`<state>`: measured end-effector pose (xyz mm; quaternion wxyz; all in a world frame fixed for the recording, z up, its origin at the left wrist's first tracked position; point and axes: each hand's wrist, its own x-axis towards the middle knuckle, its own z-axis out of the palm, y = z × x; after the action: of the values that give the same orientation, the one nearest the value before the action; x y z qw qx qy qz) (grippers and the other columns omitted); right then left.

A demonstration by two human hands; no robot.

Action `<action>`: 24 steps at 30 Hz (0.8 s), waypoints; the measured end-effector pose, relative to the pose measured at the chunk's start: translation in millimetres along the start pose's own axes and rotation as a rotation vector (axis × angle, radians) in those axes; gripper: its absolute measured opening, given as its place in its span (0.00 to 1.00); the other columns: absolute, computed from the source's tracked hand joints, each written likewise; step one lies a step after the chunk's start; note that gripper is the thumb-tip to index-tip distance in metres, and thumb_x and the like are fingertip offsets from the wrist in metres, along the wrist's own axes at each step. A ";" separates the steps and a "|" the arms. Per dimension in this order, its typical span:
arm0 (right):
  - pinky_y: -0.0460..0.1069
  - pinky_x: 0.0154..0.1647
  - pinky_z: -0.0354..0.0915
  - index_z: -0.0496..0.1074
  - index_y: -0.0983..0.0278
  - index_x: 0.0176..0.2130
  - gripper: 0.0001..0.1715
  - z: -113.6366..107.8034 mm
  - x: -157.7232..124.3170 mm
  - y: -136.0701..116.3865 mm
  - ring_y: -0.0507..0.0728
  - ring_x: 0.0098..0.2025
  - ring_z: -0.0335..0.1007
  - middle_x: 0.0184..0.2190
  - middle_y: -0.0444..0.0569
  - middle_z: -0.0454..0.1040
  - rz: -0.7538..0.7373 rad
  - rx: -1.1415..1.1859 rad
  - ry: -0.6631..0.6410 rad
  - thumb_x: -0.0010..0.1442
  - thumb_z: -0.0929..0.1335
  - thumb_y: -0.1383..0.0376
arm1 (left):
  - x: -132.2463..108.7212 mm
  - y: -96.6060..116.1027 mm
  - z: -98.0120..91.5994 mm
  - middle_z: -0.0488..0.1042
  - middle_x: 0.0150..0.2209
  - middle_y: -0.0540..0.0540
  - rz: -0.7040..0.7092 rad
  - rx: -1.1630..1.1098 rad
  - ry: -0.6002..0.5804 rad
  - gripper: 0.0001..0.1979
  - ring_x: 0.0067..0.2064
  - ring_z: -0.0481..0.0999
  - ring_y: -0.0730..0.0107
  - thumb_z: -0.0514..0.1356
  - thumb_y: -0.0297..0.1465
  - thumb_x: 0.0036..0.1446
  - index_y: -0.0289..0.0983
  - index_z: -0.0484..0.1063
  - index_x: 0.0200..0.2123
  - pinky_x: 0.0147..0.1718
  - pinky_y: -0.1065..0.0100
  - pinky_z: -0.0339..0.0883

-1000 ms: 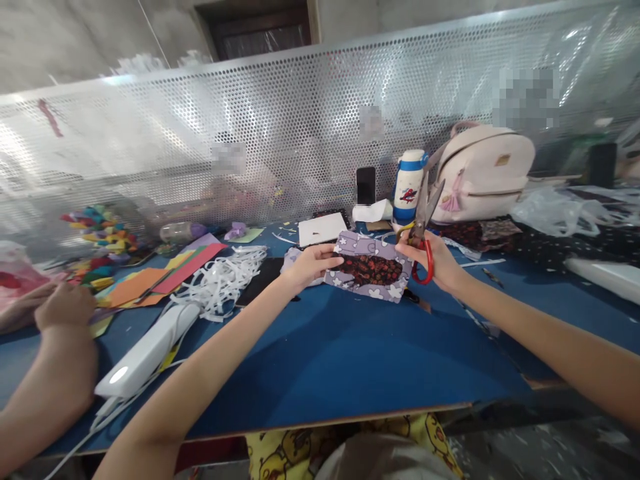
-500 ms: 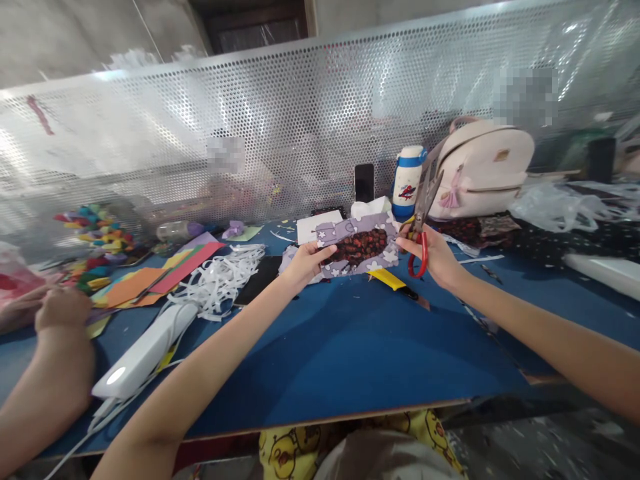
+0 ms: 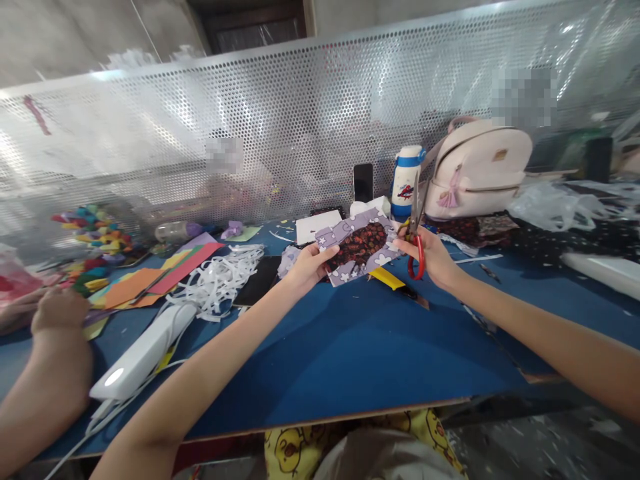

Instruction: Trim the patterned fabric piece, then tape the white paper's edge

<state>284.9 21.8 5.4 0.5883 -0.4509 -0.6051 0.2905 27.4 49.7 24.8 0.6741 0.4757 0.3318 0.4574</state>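
You have the cloth, purple with white flowers and a dark, red-patterned middle, raised over the worktop, nearer its back edge than its front. Your left hand pinches the cloth's left side, thumb on top and fingers beneath. Your right hand is closed round the scissors, with its fingertips at the cloth's right edge; the 2 blades point up and slightly apart, and the red handles hang below.

Just under the cloth, on your right, the yellow cutter lies with its blade towards the worktop's front right corner. Behind the cloth, towards the back edge, you have a white sheet, an upright phone and a bottle, with a backpack next to the bottle.

To the left of your left hand lie a black piece, a heap of white strips and some coloured papers. A white box with a cable sits towards the front left corner. Another person's hand is near the worktop's left edge; you cannot tell its grip.
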 end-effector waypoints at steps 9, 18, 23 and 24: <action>0.51 0.34 0.58 0.67 0.60 0.32 0.25 -0.9 0.1 -2.8 0.54 0.30 0.58 0.28 0.41 0.64 0.003 0.044 -0.010 0.47 0.77 0.47 | -0.7 0.4 -4.2 0.82 0.40 0.44 -0.041 0.101 -0.039 0.24 0.38 0.82 0.65 0.78 0.34 0.38 0.35 0.79 0.40 0.40 0.65 0.77; 0.50 0.34 0.59 0.68 0.59 0.32 0.23 -1.6 -0.2 -2.5 0.54 0.31 0.58 0.29 0.42 0.65 -0.003 0.065 -0.015 0.49 0.77 0.49 | 3.5 1.0 -12.6 0.81 0.32 0.46 -0.107 0.334 -0.141 0.19 0.29 0.77 0.73 0.78 0.30 0.36 0.33 0.80 0.34 0.27 0.74 0.69; 0.53 0.37 0.64 0.68 0.58 0.34 0.23 -0.9 -1.2 -0.3 0.56 0.32 0.64 0.30 0.43 0.68 0.005 0.089 -0.040 0.51 0.76 0.47 | 5.5 -0.6 -13.3 0.80 0.34 0.48 -0.009 0.327 -0.108 0.13 0.32 0.77 0.74 0.74 0.27 0.48 0.32 0.78 0.37 0.31 0.73 0.70; 0.53 0.37 0.64 0.68 0.58 0.34 0.23 -0.7 -1.5 -0.4 0.56 0.32 0.65 0.30 0.43 0.68 0.006 0.093 -0.050 0.51 0.76 0.47 | 6.2 -0.8 -14.0 0.79 0.34 0.49 0.010 0.320 -0.092 0.11 0.31 0.77 0.75 0.72 0.27 0.52 0.32 0.77 0.39 0.31 0.73 0.71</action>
<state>285.3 20.3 5.2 0.5926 -0.4174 -0.6041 0.3311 17.5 60.2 19.4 0.6019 0.5991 0.3670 0.3797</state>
